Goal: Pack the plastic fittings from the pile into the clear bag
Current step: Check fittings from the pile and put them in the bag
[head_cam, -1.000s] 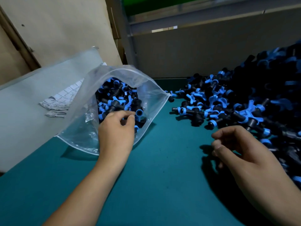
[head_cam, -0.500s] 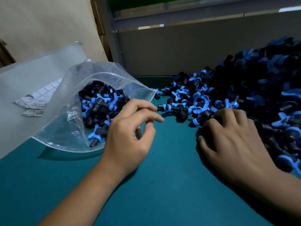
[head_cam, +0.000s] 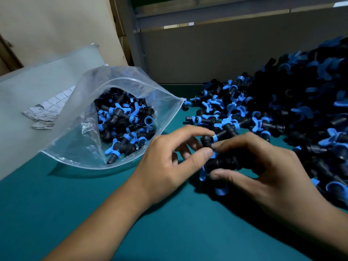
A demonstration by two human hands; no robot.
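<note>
A clear bag [head_cam: 75,132] lies on its side at the left, its mouth facing right, with several black-and-blue plastic fittings [head_cam: 124,121] inside. The big pile of fittings [head_cam: 282,110] fills the right side. My right hand [head_cam: 273,170] grips a small bunch of fittings [head_cam: 224,162] between thumb and fingers, just in front of the pile's near edge. My left hand [head_cam: 165,162] meets it from the left. Its index finger and thumb close on the black end of one fitting [head_cam: 206,141] in that bunch.
A teal mat [head_cam: 131,213] covers the table. A frosted grey sheet [head_cam: 28,91] with a folded printed paper [head_cam: 49,112] lies behind the bag at the left. A grey panel [head_cam: 207,53] and a metal post [head_cam: 133,34] close off the back.
My left hand left the bag's mouth and moved right to my right hand. My right hand reached into the pile's edge, closed on fittings and drew them left.
</note>
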